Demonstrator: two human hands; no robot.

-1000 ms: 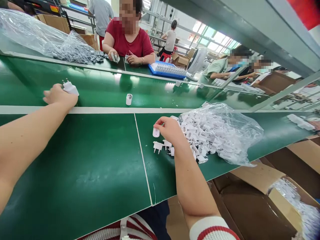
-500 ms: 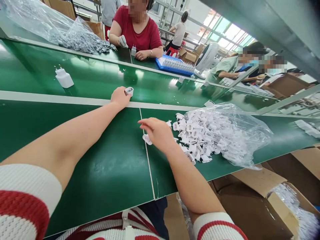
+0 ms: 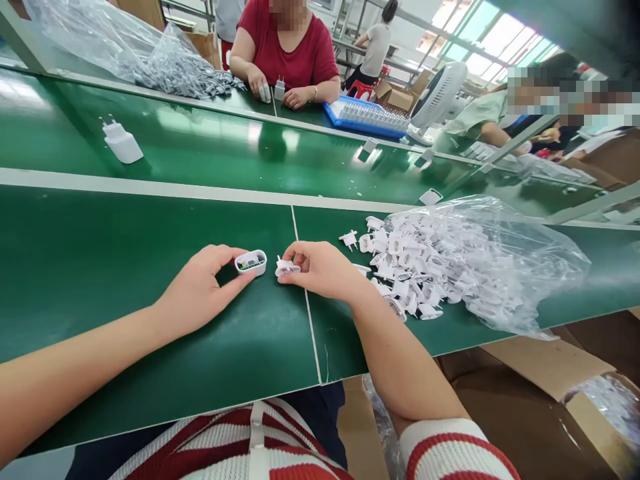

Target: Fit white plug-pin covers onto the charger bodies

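Note:
My left hand [image 3: 200, 290] pinches a small white charger housing [image 3: 251, 262] with its open end up, resting on the green table [image 3: 125, 267]. Just to its right, my right hand [image 3: 320, 267] is closed on a white plug cap [image 3: 287, 268] with two pins. The two parts lie a few centimetres apart near the table's white seam line. A pile of white plug caps [image 3: 410, 267] spills from a clear plastic bag [image 3: 500, 267] right of my right hand.
An assembled white charger [image 3: 121, 144] lies on the green conveyor belt [image 3: 225, 153] at the far left. Across the belt a person in a red shirt [image 3: 293, 50] handles parts beside a blue tray [image 3: 367, 119] and a bag of grey cables [image 3: 170, 70]. Cardboard boxes [image 3: 525, 400] stand lower right.
My left hand let go of the assembled charger on the belt, took the open housing and brought it back to the table. My right hand picked a plug cap and moved left beside it.

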